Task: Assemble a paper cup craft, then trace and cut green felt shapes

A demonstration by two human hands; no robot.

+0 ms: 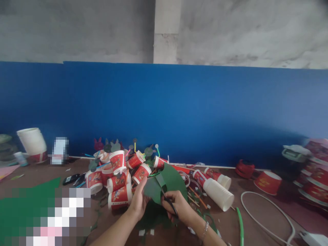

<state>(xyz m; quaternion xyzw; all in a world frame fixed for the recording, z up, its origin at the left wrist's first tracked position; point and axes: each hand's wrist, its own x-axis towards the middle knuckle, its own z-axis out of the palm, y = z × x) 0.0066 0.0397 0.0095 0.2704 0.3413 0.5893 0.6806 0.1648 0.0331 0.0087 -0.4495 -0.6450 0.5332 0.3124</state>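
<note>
My left hand [139, 201] grips a sheet of green paper [177, 179] by its left side, thumb on top. The paper curves up and to the right in front of me. In my right hand [178, 206] is a pair of scissors [164, 193] with dark handles, its blades at the paper. A cut seems to run through the sheet there, though how far is unclear. Just beyond my left hand lies a pile of red and white paper cups [120, 196], several with straws and paper animal heads [116, 147] attached.
Stacked white cups [219, 194] lie right of the paper, near a green tube [240, 225] and a looped white cable [269, 200]. More green paper [30, 201] is at the left. An upturned red tub [268, 182] and a blue panel [164, 112] stand behind.
</note>
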